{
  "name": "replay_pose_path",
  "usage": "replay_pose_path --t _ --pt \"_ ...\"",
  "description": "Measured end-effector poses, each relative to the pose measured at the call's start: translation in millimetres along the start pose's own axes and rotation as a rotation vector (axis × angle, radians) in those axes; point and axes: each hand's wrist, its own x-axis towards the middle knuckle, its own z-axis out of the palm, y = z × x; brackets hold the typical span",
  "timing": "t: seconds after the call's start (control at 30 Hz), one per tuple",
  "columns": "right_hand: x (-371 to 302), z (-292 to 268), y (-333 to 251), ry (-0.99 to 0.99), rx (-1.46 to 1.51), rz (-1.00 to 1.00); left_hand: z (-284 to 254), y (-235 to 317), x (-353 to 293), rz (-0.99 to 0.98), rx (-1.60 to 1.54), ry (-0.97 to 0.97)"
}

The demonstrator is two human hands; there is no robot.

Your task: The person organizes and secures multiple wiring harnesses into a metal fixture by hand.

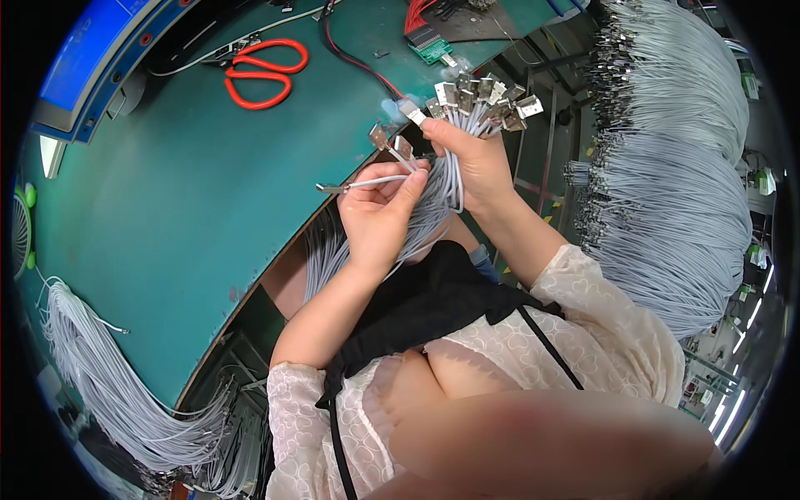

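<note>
Grey cable (379, 181) is pinched between the thumb and fingers of the left hand (375, 221), metal plug poking out at the worktop (167, 208) edge, probably held that close to the end so it doesn't flop around. Right hand (483, 171) is wrapped round a fat bunch of cables (446, 187), plugs (467, 96) fanned out on top, likely to keep the ends together. Its thumb rests on a metal connector (411, 111) by the end of a red-and-black wire (358, 57); can't tell if anything's joined there. The bunch trails toward the lap. Further out, red-handled scissors (258, 75) lie on the worktop, guessing for easy reach, plus a small circuit board (431, 50). Huge cable bundles (667, 208) fill the right side.
</note>
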Motion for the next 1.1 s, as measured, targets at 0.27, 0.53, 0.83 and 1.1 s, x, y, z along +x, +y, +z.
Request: replay_pose_path --t 0.27,0.53,0.83,1.1 --pt "-3.7 5.8 -3.5 -0.121 -0.135 0.007 -2.5 -8.9 4.9 0.056 0.026 0.019" --pt "-14.7 1.2 1.8 0.028 -0.045 0.006 -1.0 -3.5 -6.2 0.02 0.111 0.003" --pt "-2.8 -4.1 1.7 0.011 -0.008 -0.041 0.1 -1.0 -3.6 -0.053 -0.045 0.002" --pt "-0.6 1.6 4.5 0.004 0.018 -0.031 -0.3 -1.1 -2.3 -0.081 -0.062 -0.017"
